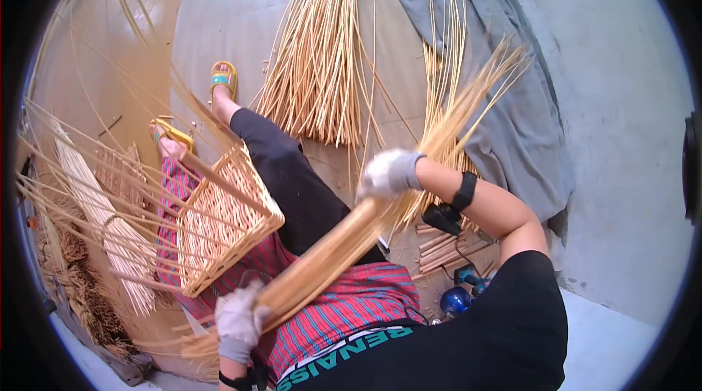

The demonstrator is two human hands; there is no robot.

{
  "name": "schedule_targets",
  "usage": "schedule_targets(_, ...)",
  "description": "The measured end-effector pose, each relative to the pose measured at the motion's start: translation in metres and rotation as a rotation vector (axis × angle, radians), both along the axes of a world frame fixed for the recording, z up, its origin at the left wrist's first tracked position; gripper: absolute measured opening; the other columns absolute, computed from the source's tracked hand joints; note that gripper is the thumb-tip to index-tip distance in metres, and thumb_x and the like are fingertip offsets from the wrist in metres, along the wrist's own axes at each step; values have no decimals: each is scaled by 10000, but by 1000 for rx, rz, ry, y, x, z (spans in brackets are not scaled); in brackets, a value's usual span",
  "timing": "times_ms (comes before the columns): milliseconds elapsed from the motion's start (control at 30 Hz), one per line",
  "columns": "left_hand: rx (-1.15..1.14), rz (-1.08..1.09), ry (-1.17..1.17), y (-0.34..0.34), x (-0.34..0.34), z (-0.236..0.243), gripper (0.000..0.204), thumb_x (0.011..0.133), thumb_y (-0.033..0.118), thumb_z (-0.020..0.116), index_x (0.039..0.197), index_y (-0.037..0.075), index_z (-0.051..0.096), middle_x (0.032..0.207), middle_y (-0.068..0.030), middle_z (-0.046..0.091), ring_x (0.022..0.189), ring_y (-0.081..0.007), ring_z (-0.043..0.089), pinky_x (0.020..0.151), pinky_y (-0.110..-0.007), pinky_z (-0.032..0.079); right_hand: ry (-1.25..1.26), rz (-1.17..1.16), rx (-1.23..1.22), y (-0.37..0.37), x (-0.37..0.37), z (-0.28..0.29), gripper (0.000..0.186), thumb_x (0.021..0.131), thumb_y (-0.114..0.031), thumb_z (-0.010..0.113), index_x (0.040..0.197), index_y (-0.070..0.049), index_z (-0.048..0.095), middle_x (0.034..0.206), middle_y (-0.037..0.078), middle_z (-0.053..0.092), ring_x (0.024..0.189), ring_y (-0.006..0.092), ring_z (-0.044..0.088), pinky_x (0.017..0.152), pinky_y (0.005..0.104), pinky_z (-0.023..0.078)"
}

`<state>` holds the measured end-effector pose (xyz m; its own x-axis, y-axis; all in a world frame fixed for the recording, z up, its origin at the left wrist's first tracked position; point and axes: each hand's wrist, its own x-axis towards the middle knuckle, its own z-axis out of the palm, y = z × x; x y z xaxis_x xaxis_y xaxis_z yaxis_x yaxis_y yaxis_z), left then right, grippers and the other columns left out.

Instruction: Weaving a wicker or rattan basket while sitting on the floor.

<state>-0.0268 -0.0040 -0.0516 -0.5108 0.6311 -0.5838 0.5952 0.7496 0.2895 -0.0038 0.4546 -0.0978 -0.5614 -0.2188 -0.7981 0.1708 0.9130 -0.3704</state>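
The strand bundle [322, 256] slants across before your torso, between your left hand [240, 316] at lower left and right hand [387, 174] at upper right. The woven basket [238, 256] sits left of your right leg. On the floor [227, 18]: the large rod pile [318, 91] ahead, the cloth [508, 150] to its right, the tied bundle [110, 223] left of the basket, short rods [442, 253] right of your lap, the ball [455, 301] behind those.

Left hand [240, 319] low, curled; right hand [387, 174] farther forward, curled, right elbow [532, 236] bent.
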Motion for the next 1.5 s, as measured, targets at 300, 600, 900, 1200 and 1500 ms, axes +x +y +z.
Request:
schedule_targets(300,209,-20,-303,36,13,-26,757,813,738,705,1224,103,681,1012,-162,715,934,-384,693,840,-491,556,526,-874,182,153,-99,-175,364,961,-338,603,1157,-70,751,1125,192,772,1075,382,719,968,444,555)
schedule_targets(600,257,19,-354,46,-1,-36,712,843,643,745,1243,57,676,1076,-167,744,950,-384,713,828,-472,579,96,-1319,191,128,-117,-307,642,860,-475,740,1332,-43,697,1387,217,675,1291,390,645,1072,461,532)
schedule_targets(900,206,54,-448,62,-14,-37,712,797,667,769,1175,71,679,996,-165,729,917,-393,698,821,-468,563,163,-1268,589,161,-68,-320,398,871,-311,725,1221,-122,731,1239,203,739,1172,394,710,1007,457,577)
schedule_targets(1200,218,69,-446,69,-16,-37,728,786,699,767,1121,57,699,971,-196,719,911,-398,695,821,-471,558,507,-1513,60,157,-83,-333,309,854,-256,736,1146,-161,768,974,159,781,939,300,751,869,409,587)
schedule_targets(1500,158,96,-506,68,-19,-40,821,781,767,730,1168,44,702,1017,-211,720,959,-413,691,853,-490,556,434,-1576,-145,164,-145,-328,727,870,-238,780,1560,-235,550,894,103,759,876,194,724,868,357,573)
